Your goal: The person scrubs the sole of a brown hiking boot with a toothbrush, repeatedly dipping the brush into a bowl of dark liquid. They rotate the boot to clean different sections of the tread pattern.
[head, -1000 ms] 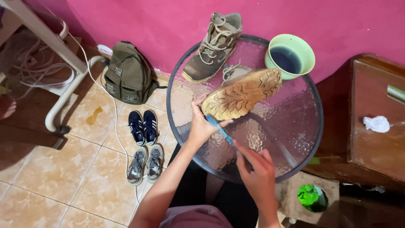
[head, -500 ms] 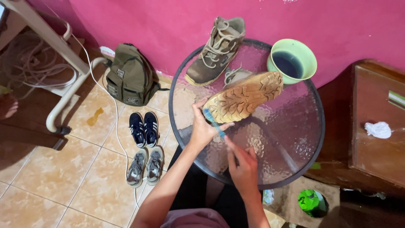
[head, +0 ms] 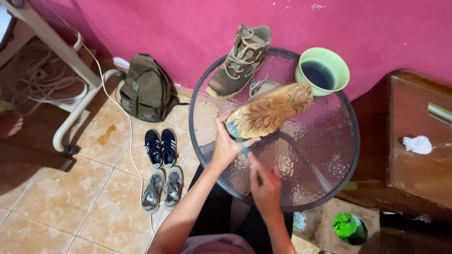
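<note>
**A:** From the head view, where does the boot lie from the hands?

**B:** The overturned boot (head: 271, 109) rests on the round glass table (head: 329, 155), sole up; its long axis runs from the toe, nearest the person at lower left, up and away to the heel at upper right, towards the green bowl (head: 323, 71); the left hand (head: 225, 143) is the nearer one, fingers curled round the toe end, steadying it.

**B:** The right hand (head: 266, 184) sits lower, nearer the body, closed around the handle of a blue brush (head: 238, 137); the brush slants up and left, its head touching the sole at the toe, just beside the left fingers.

**A:** Anything else close by?

**B:** A second boot (head: 241, 59) stands upright at the table's far edge, apart from both hands.
</note>
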